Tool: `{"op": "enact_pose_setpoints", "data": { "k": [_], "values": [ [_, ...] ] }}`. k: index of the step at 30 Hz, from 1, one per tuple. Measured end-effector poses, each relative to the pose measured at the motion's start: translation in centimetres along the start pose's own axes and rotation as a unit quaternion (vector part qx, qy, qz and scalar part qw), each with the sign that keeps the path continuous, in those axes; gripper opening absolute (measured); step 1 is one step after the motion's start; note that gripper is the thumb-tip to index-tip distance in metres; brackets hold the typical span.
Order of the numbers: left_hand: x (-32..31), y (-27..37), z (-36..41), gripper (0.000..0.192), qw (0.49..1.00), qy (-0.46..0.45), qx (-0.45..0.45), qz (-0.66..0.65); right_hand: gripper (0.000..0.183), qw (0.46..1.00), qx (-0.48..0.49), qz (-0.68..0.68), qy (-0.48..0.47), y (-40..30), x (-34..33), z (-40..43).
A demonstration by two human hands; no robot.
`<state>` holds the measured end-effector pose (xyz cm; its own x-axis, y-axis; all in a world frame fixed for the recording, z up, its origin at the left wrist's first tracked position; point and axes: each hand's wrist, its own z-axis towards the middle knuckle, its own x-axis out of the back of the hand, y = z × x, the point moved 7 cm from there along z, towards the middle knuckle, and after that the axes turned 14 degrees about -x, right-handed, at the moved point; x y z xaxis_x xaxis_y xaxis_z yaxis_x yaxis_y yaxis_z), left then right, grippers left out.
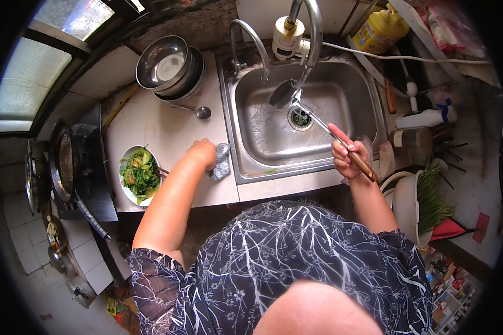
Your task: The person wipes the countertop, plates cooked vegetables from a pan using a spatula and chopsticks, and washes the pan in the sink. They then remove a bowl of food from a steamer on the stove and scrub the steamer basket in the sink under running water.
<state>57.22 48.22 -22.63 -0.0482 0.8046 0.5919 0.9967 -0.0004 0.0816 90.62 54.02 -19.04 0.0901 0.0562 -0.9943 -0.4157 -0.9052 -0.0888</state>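
Note:
My right hand (348, 158) grips the wooden handle of a metal spatula (317, 119). Its blade is over the steel sink (251, 144), where water from the larger curved faucet (315, 37) runs onto it. Below lies the drain (300, 119), with green scraps in it. My left hand (203, 154) rests on a grey cloth (221, 162) on the tiled counter beside the sink; its fingers are partly hidden, so how firmly it holds the cloth does not show. Left of that hand stands a white plate (124, 153) of cooked greens with chopsticks at its edge.
Stacked metal bowls (163, 63) and a spoon (202, 112) sit on the counter behind my left hand. A wok (63, 161) is on the stove at left. At right are a jar (413, 142), a white bottle (421, 119) and a white container (405, 201) of long green stalks.

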Motion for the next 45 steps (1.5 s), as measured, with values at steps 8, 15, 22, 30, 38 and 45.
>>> {"op": "enact_pose_setpoints", "data": {
  "k": [8, 15, 22, 30, 38, 45],
  "values": [
    [1.0, -2.3, -1.1, 0.032, 1.000, -0.002, 0.022, -0.006, 0.064, 0.996, -0.060, -0.001, 0.064, 0.9, 1.0, 1.7],
    [4.4, 10.2, -3.2, 0.033, 0.854, 0.171, -0.187, -0.456, 0.079, 0.949, -0.046, -0.181, 0.253, 3.7, 2.9, 7.4],
    [1.4, 14.4, -4.6, 0.031, 0.630, -0.041, -0.132, -0.764, 0.078, 0.944, -0.038, -0.209, 0.253, 6.2, 0.4, 9.7],
    [2.9, 9.8, -4.2, 0.018, 0.702, 0.071, -0.077, -0.705, 0.031, 0.835, -0.007, -0.339, 0.433, -2.7, 2.9, 10.2],
    [7.4, 7.4, -2.7, 0.023, 0.809, 0.252, -0.121, -0.517, 0.040, 0.926, -0.038, -0.131, 0.353, -6.4, -1.1, 15.4],
    [11.2, 8.3, -0.9, 0.027, 0.734, 0.418, -0.218, -0.489, 0.023, 0.971, -0.094, -0.142, 0.171, -4.1, -2.9, 16.7]
  ]
}}
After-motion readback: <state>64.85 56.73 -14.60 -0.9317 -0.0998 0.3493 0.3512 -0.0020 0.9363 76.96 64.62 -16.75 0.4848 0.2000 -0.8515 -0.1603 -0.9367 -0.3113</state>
